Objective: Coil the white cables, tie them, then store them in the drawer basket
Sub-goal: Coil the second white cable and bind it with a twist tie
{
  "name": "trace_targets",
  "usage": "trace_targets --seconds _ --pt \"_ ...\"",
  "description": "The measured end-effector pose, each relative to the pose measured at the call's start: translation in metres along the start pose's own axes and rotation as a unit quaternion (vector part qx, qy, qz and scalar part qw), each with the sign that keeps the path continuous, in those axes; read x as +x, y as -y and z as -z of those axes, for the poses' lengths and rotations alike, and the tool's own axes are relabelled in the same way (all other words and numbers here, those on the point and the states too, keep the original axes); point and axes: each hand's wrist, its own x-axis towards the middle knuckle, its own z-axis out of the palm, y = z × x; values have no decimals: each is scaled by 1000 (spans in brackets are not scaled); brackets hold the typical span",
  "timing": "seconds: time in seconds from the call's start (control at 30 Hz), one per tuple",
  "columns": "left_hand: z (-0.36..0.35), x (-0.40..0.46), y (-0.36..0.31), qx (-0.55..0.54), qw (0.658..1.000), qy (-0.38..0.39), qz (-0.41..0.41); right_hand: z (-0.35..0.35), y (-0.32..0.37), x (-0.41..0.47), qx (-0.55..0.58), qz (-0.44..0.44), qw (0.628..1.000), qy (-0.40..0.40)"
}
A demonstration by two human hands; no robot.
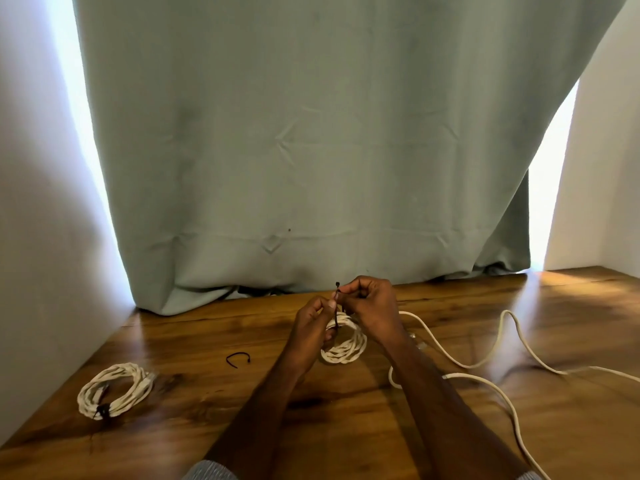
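A coiled white cable (346,344) hangs between my hands over the wooden table (214,410). A black tie (336,299) loops round the top of this coil and sticks up. My left hand (313,323) pinches the tie just above the coil. My right hand (367,306) pinches the tie's upper end. A second white coil (116,389), bound with a black tie, lies at the left of the table. A loose white cable (491,358) snakes across the right side.
A spare black tie (238,358) lies curled on the table left of my hands. A grey-green curtain (311,150) hangs along the table's back edge. White walls stand at the left and right. No drawer basket is in view.
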Motion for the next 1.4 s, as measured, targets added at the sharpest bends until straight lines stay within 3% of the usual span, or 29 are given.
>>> trace_targets --seconds 0.13,0.3,0.47,0.63,1.07,1.4 --pt "1 -2 -3 13 1000 11 -16 1 -5 1 -14 0 1000 -11" --pt "1 -3 -2 11 1000 5 -10 2 -3 0 45 -52 998 8" --pt "0 -3 -3 -4 1000 -4 1 11 -8 3 95 -118 987 -60" --pt "-7 -6 -6 -12 1000 -5 5 10 -16 8 85 -129 986 -64" --pt "-10 2 -10 -48 987 -153 25 7 -29 15 -6 -119 984 -136" --pt "-21 -6 -8 -4 1000 -15 19 21 -30 16 23 -131 982 -135"
